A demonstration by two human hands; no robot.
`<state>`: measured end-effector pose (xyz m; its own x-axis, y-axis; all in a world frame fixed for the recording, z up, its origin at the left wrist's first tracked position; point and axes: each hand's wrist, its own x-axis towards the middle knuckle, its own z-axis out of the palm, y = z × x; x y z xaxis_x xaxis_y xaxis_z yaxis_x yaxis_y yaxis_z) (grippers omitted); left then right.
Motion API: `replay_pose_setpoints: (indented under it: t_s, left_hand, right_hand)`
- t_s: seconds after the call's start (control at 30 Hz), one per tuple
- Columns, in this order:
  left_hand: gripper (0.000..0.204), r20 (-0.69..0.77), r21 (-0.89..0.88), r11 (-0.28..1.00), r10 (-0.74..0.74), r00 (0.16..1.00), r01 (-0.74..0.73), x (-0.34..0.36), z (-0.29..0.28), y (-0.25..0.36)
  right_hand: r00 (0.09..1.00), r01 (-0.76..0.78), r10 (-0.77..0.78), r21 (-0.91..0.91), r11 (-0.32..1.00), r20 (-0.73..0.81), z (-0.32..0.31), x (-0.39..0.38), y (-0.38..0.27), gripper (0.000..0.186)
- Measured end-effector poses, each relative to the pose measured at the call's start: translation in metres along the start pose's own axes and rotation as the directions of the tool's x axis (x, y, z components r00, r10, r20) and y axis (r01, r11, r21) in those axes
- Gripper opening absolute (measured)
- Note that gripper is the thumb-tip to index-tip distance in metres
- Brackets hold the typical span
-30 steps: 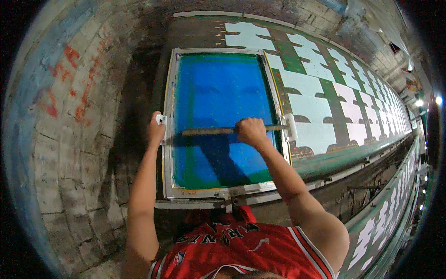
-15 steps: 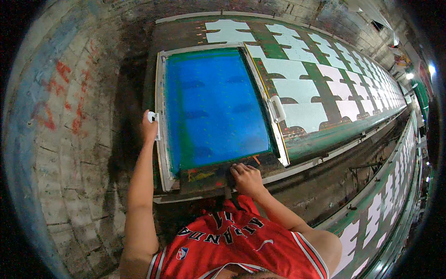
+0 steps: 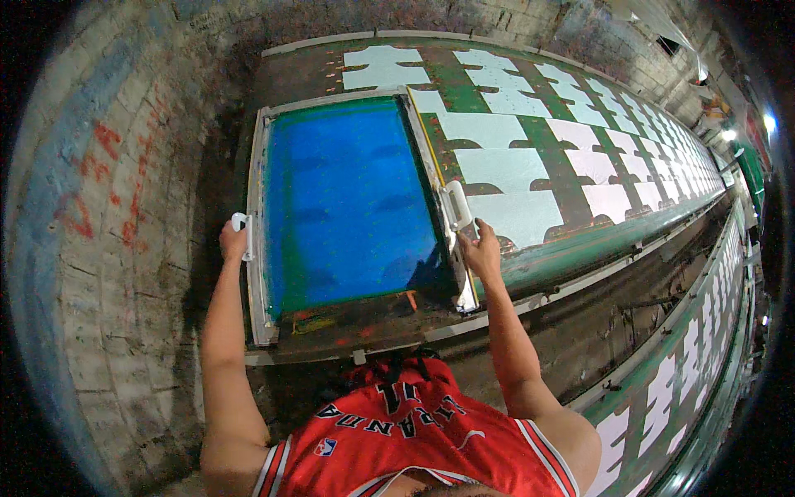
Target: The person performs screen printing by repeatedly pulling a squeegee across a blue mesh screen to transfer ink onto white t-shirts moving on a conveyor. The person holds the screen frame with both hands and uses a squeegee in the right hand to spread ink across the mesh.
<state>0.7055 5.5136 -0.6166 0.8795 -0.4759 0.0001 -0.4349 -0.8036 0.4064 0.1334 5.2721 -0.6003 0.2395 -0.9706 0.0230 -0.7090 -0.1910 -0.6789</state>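
A screen printing frame [image 3: 258, 224] with blue mesh and a green border lies on the long printing table before me. My left hand [image 3: 234, 240] is closed around the white handle [image 3: 239, 221] on its left side. On the right side, my right hand [image 3: 482, 249] is at the lower end of the other white handle [image 3: 456, 204]. Its thumb and fingers are apart and not wrapped around that handle. Dark curved shapes of fabric pieces show faintly through the mesh.
Rows of pale cut fabric pieces [image 3: 491, 164] lie along the green table [image 3: 571, 236] to the right. Another table with pieces [image 3: 667, 381] runs parallel across a narrow gap. A block wall [image 3: 108, 248] with red paint marks stands on the left.
My right hand has left the table's near edge and moved up and right to the right handle. My left hand keeps its grip. The whole scene has shifted left in view.
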Motion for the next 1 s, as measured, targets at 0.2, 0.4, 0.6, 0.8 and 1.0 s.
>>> replay_pose_setpoints:
  t_s: [0.2,0.4,0.6,0.8,1.0]
  left_hand:
    - [0.049,-0.065,0.002,0.995,-0.104,0.993,0.104,-0.010,0.010,-0.011]
    - [0.057,-0.093,0.030,0.990,-0.133,0.987,0.136,0.011,0.027,-0.031]
    - [0.042,-0.115,0.004,0.998,-0.068,0.991,0.068,0.002,0.022,-0.019]
    - [0.035,-0.090,0.006,0.996,-0.086,0.992,0.087,-0.011,0.007,0.000]
    - [0.021,0.004,-0.248,0.960,-0.132,0.991,0.128,0.003,-0.006,0.002]
  right_hand:
    - [0.978,-0.038,-0.032,0.330,0.943,0.206,0.039,0.051,0.060,0.061]
    - [0.953,-0.161,0.059,0.332,0.929,0.296,0.026,0.059,0.049,0.066]
    - [0.963,-0.104,0.017,0.313,0.944,0.268,0.024,0.057,0.047,0.065]
    - [0.967,-0.141,0.059,0.329,0.934,0.248,0.029,0.052,0.045,0.069]
    - [0.932,-0.301,0.179,0.396,0.868,0.317,0.018,0.053,0.027,0.077]
